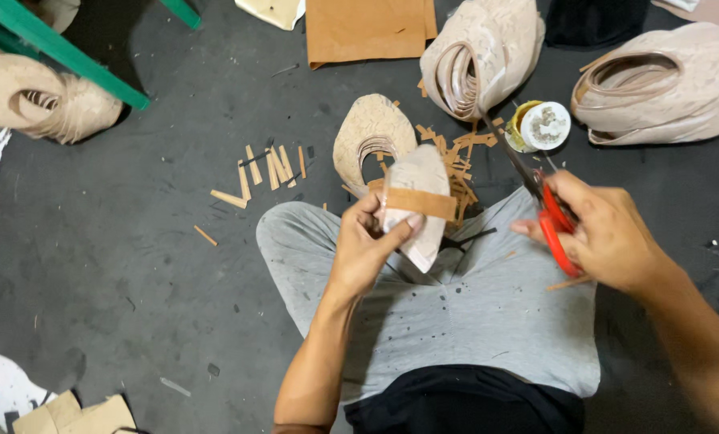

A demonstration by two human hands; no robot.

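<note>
pale shoe upper (417,210) with a tan strip (418,202) across it, gripped in the left hand (365,251) above the lap; right hand (608,233) clasps red-handled scissors (541,201), beside a glue tin (539,125).

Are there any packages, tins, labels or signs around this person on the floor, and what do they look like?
Small round tin: on the dark floor ahead of the right hand, yellow side, whitish smeared lid; any label is too small to tell.
Brown sheet: flat cardboard or paper at the top edge, plain tan, no print visible.
No signs or screens are in view.
</note>
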